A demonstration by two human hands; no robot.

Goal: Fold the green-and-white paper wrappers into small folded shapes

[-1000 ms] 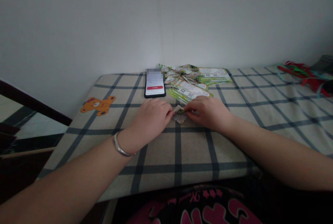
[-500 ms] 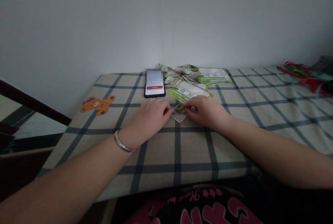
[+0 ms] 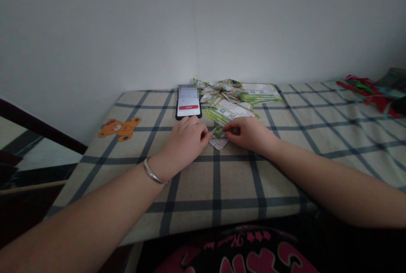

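Observation:
A small folded paper (image 3: 218, 143), printed in green and white, lies diamond-wise on the checked tablecloth. My left hand (image 3: 189, 137) pinches its left corner between thumb and forefinger, the other fingers curled. From the right side my right hand (image 3: 249, 134) grips the opposite edge, also in a pinch. Just beyond the hands lie flat green-and-white leaflets (image 3: 230, 110). Behind these sits a heap of folded paper pieces (image 3: 222, 89) in the same print.
A phone (image 3: 188, 106) with a lit screen lies beyond my left hand. An orange bear cut-out (image 3: 119, 129) is on the left of the tablecloth (image 3: 196, 180). More leaflets (image 3: 261, 91) rest by the wall (image 3: 196, 27). Red and green cloth items (image 3: 364, 91) lie far right.
Both hands stay pinched on the folded paper. My left wrist has shifted slightly to the right, and the left fingers reach a little closer to the phone.

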